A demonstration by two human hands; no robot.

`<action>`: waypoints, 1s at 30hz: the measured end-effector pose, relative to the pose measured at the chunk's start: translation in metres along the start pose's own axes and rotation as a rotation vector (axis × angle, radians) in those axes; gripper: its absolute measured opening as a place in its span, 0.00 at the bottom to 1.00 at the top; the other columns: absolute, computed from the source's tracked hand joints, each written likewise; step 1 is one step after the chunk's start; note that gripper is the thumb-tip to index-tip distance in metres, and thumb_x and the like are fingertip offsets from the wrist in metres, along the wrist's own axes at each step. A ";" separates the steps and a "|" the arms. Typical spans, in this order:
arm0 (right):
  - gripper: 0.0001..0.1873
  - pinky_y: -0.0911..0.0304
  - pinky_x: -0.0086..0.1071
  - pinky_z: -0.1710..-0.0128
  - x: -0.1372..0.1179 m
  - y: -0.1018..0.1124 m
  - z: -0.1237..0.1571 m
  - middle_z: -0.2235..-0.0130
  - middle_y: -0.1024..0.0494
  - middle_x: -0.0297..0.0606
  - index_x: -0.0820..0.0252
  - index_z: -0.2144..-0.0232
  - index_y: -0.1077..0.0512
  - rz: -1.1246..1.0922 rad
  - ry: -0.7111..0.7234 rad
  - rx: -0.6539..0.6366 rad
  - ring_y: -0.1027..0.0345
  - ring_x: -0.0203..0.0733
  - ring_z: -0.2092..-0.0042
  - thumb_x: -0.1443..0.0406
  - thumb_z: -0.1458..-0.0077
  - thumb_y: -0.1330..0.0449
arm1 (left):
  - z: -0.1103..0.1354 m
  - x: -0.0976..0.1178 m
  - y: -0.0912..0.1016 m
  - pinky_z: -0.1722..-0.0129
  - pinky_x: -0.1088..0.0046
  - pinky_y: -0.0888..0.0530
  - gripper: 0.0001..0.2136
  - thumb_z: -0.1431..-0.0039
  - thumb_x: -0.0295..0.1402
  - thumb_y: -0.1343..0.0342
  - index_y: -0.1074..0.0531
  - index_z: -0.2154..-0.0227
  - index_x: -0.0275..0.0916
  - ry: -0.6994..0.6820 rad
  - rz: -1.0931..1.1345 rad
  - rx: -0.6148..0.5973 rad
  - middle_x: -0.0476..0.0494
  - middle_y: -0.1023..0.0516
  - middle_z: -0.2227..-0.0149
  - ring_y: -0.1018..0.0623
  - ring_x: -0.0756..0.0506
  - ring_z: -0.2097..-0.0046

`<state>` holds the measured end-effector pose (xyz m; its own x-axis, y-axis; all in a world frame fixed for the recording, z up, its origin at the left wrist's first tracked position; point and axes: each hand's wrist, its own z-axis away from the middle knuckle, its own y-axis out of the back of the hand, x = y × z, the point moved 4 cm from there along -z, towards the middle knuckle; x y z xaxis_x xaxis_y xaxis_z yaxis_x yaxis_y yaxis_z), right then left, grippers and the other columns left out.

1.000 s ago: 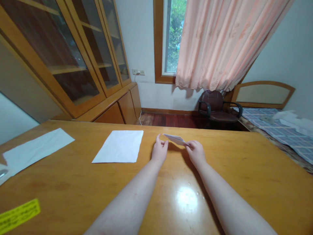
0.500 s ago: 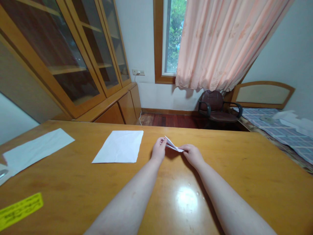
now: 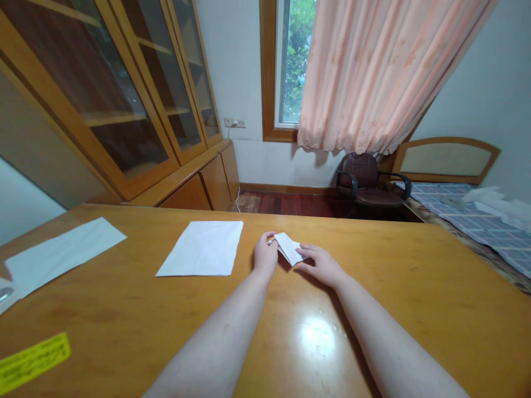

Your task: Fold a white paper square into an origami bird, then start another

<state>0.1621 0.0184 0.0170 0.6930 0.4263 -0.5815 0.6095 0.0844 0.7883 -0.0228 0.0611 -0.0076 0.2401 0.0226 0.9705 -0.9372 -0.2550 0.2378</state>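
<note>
Between my two hands, just above the wooden table (image 3: 232,326), is a small folded piece of white paper (image 3: 287,247) with several layers showing at its lower edge. My left hand (image 3: 266,256) grips its left side, the fingers curled and partly hidden behind it. On the other side, my right hand (image 3: 321,262) pinches the right corner, with the fingers over the paper and the thumb near its lower edge. Left of my hands, a larger white sheet (image 3: 201,249) lies flat.
A second white sheet (image 3: 66,254) lies at the table's left end, near a partly visible translucent object (image 3: 6,296). A yellow label (image 3: 35,362) is at the lower left. Beyond the table stand a glass-fronted cabinet (image 3: 182,149), a chair (image 3: 367,179) and a bed (image 3: 477,215).
The folded paper has turned so that a broad face now shows, where before it was a spread V seen nearly edge-on. My right hand has shifted slightly left, closer to my left hand.
</note>
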 end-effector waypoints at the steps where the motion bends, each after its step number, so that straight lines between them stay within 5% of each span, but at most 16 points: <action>1: 0.25 0.46 0.45 0.43 0.001 -0.001 0.000 0.45 0.31 0.45 0.55 0.50 0.29 -0.003 0.011 -0.013 0.39 0.50 0.43 0.53 0.49 0.41 | -0.001 -0.002 0.000 0.70 0.75 0.29 0.12 0.47 0.27 0.49 0.31 0.59 0.39 0.018 -0.002 -0.004 0.47 0.23 0.68 0.24 0.49 0.69; 4: 0.19 0.46 0.45 0.43 0.006 -0.005 -0.001 0.46 0.29 0.44 0.54 0.53 0.26 -0.036 0.017 -0.023 0.39 0.48 0.43 0.56 0.43 0.47 | -0.002 -0.004 -0.002 0.69 0.74 0.29 0.12 0.48 0.28 0.49 0.30 0.60 0.39 0.032 -0.008 -0.022 0.47 0.23 0.69 0.24 0.48 0.69; 17: 0.16 0.43 0.42 0.44 0.021 -0.014 -0.004 0.48 0.27 0.44 0.57 0.55 0.25 0.003 -0.056 0.025 0.36 0.46 0.45 0.62 0.46 0.43 | 0.010 0.019 0.009 0.52 0.65 0.32 0.12 0.48 0.25 0.50 0.29 0.61 0.39 -0.199 -0.257 0.064 0.41 0.27 0.56 0.28 0.43 0.52; 24: 0.15 0.44 0.44 0.43 0.024 -0.015 -0.004 0.49 0.27 0.43 0.55 0.56 0.25 -0.055 -0.076 0.034 0.35 0.47 0.45 0.64 0.47 0.42 | 0.017 0.024 -0.003 0.51 0.65 0.31 0.12 0.45 0.28 0.50 0.29 0.57 0.40 -0.322 -0.243 -0.115 0.41 0.25 0.56 0.26 0.43 0.53; 30: 0.16 0.44 0.43 0.43 0.021 -0.013 -0.003 0.48 0.27 0.43 0.56 0.55 0.25 -0.033 -0.087 0.032 0.36 0.46 0.45 0.64 0.47 0.42 | 0.020 0.024 -0.008 0.46 0.62 0.35 0.24 0.50 0.23 0.49 0.35 0.47 0.39 -0.321 -0.286 -0.204 0.37 0.30 0.47 0.30 0.40 0.46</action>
<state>0.1677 0.0289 -0.0050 0.7023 0.3440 -0.6232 0.6435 0.0675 0.7625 -0.0044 0.0447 0.0126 0.5318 -0.2441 0.8109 -0.8448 -0.0860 0.5282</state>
